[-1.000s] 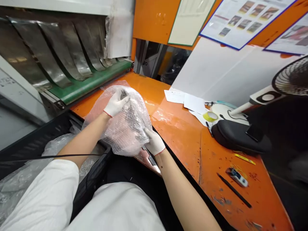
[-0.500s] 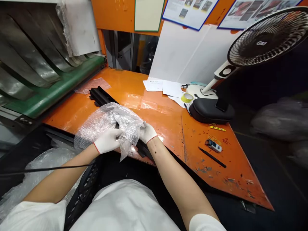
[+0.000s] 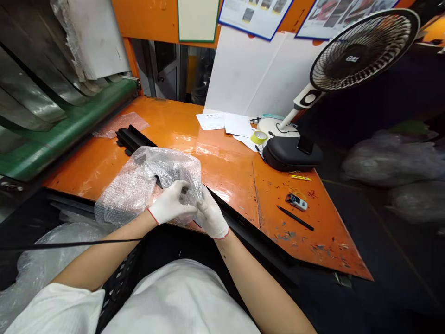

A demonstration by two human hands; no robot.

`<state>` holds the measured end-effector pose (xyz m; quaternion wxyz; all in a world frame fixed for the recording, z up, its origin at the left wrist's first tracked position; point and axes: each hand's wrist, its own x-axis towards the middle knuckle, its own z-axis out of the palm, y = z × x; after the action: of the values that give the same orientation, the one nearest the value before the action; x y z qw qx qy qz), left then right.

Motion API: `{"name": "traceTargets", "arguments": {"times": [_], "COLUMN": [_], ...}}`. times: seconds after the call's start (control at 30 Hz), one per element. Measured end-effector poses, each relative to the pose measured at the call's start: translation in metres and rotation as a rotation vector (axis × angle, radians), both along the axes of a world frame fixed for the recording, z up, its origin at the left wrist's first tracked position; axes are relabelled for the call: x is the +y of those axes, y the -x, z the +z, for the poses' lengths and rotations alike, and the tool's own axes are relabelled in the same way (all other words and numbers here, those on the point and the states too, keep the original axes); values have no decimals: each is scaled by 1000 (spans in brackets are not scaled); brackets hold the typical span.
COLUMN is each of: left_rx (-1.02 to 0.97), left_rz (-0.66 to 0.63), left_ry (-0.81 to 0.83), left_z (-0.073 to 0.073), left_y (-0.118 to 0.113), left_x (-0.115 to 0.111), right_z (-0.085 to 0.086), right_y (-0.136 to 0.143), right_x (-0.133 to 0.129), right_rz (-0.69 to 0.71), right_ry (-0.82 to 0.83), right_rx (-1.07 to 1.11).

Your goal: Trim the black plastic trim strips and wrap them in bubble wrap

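A crumpled sheet of clear bubble wrap point(image 3: 128, 185) lies over the middle of a long black strip-shaped part point(image 3: 134, 138), which runs slantwise along the front of the orange bench. My left hand point(image 3: 172, 204), in a white glove with a red cuff edge, is curled round the wrap's near right end, thumb and fingers on either side of it. Close beside it, my right hand point(image 3: 211, 214), gloved alike, pinches the same end. The part under the wrap is mostly hidden; its far end sticks out at the upper left, and it shows again right of my hands.
A green roller point(image 3: 73, 120) borders the bench point(image 3: 225, 174) on the left. Toward the back right are papers point(image 3: 210, 121), yellow tape point(image 3: 259, 137), a black case point(image 3: 288, 155) and a fan point(image 3: 361, 55). A black pen-like stick point(image 3: 295, 218) lies nearer. More plastic wrap point(image 3: 59, 255) hangs lower left.
My hands have come closer together and slightly nearer my body, drawing the end of the bubble wrap in between them. The view has turned a little to the right.
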<state>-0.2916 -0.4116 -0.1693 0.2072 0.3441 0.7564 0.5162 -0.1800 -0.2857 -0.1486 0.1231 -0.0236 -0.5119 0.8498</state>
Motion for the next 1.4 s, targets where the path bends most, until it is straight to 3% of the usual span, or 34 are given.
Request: {"name": "traceTargets", "arguments": {"times": [0.17, 0.4, 0.53, 0.6, 0.67, 0.8, 0.97, 1.1, 1.27, 1.4], "left_rx": [9, -29, -218, -342, -419, -268, 61, -36, -28, -40], "left_rz": [81, 83, 73, 108, 61, -117, -55, -228, -160, -161], "left_ry": [-11, -44, -40, 5, 84, 173, 99, 45, 2, 1], "left_z": [-7, -10, -4, -1, 0, -5, -9, -7, -6, -6], "left_y": [13, 24, 28, 26, 18, -1, -2, 7, 8, 7], "left_x": [16, 31, 27, 24, 21, 20, 17, 9, 7, 5], "right_z": [-20, -52, -54, -54, -56, -59, -52, -47, -47, -49], "right_y": [-10, -15, -14, -14, -13, -7, -4, -7, -3, -2], "right_x": [9, 9, 19, 23, 23, 9, -4, 3, 7, 6], "right_rz": [-122, -311, -404, -436, -462, -472, -370, -408, -434, -402], "right_ry": [-50, -380, -320, -308, -343, -400, -495, -375, -255, -321], "right_rx": [-46, -387, -476, -517, -526, -429, -298, -331, -372, -356]}}
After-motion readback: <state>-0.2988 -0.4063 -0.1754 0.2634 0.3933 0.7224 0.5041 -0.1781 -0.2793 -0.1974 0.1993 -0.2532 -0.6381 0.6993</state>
